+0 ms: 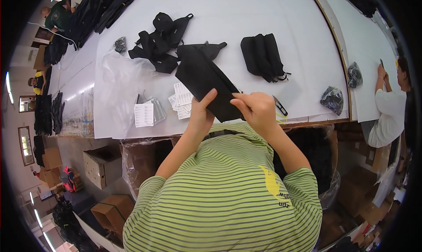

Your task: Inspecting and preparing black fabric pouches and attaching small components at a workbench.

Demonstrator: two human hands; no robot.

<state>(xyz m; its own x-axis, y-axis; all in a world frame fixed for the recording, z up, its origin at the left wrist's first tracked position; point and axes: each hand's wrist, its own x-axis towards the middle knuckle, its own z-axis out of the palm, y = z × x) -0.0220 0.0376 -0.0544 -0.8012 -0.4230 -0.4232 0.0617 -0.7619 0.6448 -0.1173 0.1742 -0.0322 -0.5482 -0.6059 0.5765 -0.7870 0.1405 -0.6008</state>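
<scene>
A flat black fabric pouch (206,78) is held up in front of me, tilted, over the table's near edge. My left hand (203,108) grips its lower left side, the thumb lying on top. With thumb and fingers my right hand (257,111) pinches its lower right edge. Beyond it lies a loose heap of black pouches (160,43). To the right, several more black pouches (263,56) lie side by side. Printed white cards (144,115) and more cards (182,100) are left of my hands. A pair of black thread snips (279,105) lies just right of my right hand.
A clear plastic bag (127,78) spreads over the white table (246,10) at left. Bagged dark bundles (332,99) sit at the right. Cardboard boxes (112,210) stand below at left. Another person (387,107) works at the far right; dark garments (105,8) are piled at upper left.
</scene>
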